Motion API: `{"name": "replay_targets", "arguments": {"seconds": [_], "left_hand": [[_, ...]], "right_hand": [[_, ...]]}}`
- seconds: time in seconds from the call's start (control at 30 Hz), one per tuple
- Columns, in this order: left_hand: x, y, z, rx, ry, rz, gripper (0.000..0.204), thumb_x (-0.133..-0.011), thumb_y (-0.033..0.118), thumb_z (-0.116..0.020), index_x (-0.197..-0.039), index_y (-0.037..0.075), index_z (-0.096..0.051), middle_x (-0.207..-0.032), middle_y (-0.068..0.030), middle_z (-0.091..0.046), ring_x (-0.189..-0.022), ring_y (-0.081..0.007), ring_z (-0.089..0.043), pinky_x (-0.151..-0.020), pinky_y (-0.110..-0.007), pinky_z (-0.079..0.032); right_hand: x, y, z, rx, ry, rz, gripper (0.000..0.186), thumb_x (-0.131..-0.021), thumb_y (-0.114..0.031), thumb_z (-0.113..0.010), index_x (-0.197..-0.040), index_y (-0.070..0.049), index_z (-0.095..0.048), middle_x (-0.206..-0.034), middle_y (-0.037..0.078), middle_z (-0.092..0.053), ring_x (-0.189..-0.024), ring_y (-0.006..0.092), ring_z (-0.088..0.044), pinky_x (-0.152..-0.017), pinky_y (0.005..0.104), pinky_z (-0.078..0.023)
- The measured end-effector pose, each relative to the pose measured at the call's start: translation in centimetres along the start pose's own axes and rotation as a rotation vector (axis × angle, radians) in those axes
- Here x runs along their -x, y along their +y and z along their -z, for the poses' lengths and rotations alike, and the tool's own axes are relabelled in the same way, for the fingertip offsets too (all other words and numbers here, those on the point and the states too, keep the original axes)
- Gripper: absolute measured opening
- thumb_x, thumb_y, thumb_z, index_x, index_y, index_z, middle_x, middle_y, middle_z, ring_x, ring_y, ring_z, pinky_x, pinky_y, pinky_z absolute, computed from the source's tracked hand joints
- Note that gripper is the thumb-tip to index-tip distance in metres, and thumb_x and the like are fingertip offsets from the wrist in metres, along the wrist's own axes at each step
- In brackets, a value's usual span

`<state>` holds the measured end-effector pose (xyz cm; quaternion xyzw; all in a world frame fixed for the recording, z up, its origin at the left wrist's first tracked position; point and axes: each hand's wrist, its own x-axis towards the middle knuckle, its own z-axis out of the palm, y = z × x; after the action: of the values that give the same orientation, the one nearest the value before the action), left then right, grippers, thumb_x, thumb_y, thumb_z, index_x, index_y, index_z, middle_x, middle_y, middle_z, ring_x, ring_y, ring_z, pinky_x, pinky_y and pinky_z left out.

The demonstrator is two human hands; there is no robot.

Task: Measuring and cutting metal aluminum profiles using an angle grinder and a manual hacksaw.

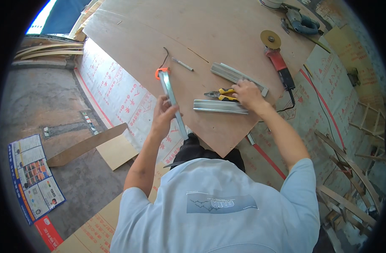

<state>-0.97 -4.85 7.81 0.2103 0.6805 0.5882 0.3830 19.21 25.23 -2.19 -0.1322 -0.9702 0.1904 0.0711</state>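
My left hand is closed around a long, narrow metal channel, held slanting past the table's left edge. At the channel's far end sits an orange piece, with a dark curved strip beyond it; I cannot tell its kind. Over on the right, my right hand has its fingers curled on the yellow handles of pliers, whose jaws point left. Two cut metal channels lie on either side of the pliers: one channel nearer me, the other channel farther, partly behind my fingers.
The wooden tabletop bears a marker pen, an angle grinder with its cord, and a blue-grey power tool at the far right. Printed sheeting covers floor beside it. Wood scraps lie at right, a board at left.
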Motion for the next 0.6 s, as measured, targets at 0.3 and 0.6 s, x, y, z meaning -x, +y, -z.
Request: {"name": "replay_targets", "arguments": {"seconds": [0.3, 0.6], "left_hand": [[-10.7, 0.7, 4.5, 0.824, -0.045, 0.368, 0.029, -0.098, 0.034, -0.062, -0.113, 0.010, -0.054, -0.086, -0.0061, -0.055, -0.071, -0.0173, -0.052, -0.063, -0.032, -0.046], [-17.4, 4.1, 6.4, 0.647, -0.149, 0.370, 0.025, -0.096, 0.031, -0.067, -0.101, 0.014, -0.050, -0.080, -0.0044, -0.058, -0.064, -0.0144, -0.054, -0.058, -0.034, -0.049]], "right_hand": [[-3.6, -4.0, 0.1, 0.311, -0.236, -0.225, 0.020, -0.084, -0.019, -0.068, -0.102, -0.009, -0.065, -0.099, 0.015, -0.069, -0.097, 0.0340, -0.068, -0.080, 0.0467, -0.054], [0.2, -17.9, 8.7, -0.453, 0.210, -0.871, 0.020, -0.088, -0.021, -0.070, -0.097, -0.006, -0.059, -0.097, 0.014, -0.071, -0.097, 0.0289, -0.071, -0.076, 0.0423, -0.051]]}}
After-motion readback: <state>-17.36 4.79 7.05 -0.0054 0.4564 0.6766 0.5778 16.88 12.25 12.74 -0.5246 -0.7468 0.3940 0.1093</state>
